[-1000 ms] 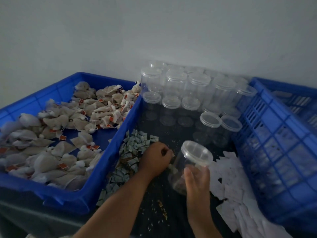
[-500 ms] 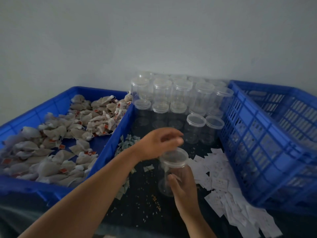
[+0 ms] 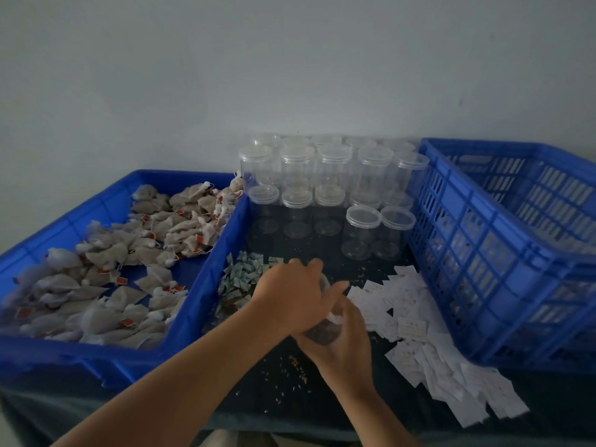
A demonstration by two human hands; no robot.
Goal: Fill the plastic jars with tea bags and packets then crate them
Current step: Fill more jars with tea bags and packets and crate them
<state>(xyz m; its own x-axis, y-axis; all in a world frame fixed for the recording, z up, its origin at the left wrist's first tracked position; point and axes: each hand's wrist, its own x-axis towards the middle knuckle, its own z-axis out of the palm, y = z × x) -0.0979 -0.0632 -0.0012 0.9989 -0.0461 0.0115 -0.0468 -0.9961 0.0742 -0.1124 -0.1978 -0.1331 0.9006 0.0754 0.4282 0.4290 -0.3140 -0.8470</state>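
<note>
The jar [image 3: 322,330] is between your two hands, low over the dark table [image 3: 283,395], near the front edge. It is mostly hidden, and only a part of its clear wall shows. Your right hand [image 3: 342,346] holds the jar from below and from the side, with the fingers wrapped round its body. Your left hand [image 3: 290,298] lies over the top of the jar, with the fingers curled down round it. I cannot tell if the lid is under this hand.

Just left of your hands is a small heap of green packets [image 3: 245,275]. On the right, many white packets [image 3: 406,321] are spread on the table up to the blue crate [image 3: 467,253], which stands at the right side. Behind your hands, against the wall, the empty jars [image 3: 332,175] stand upright in rows with their lids on. At the left, a blue tray [image 3: 206,272] holds the tea bags [image 3: 96,269], many with red tags.
</note>
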